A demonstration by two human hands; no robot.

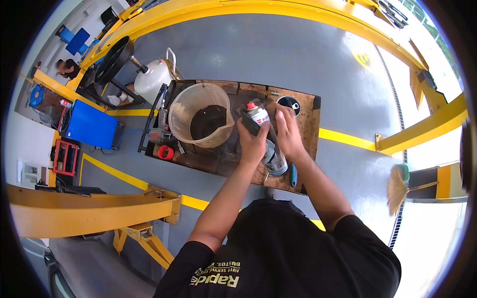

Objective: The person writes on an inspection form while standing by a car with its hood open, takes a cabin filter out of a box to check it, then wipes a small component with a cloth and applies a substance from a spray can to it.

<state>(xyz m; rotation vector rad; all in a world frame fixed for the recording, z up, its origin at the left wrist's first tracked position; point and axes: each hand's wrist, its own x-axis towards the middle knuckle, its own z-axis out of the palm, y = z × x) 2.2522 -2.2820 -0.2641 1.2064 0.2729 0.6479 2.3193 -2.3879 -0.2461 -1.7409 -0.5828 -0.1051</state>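
My left hand (253,145) is closed on a dark, flat block (250,124) whose kind I cannot make out. Right behind the block shows a spray can (260,116) with a red top. A white and blue can end (278,167) shows below my wrist, beside a crumpled grey cloth (270,150); I cannot tell whether it belongs to the same can. My right hand (288,129) is raised close by, its fingers stretched out, near an open round tin (288,103). A blue-handled tool (293,175) lies under my right forearm.
The worn cart top (309,114) carries a large clear measuring jug (179,116) with dark contents, a red cup (165,152) and an air tool (161,130). Around it stand a white tank (154,79), yellow lift arms (422,131), a blue-topped cart (92,124) and a broom (397,186). A person (71,68) is far left.
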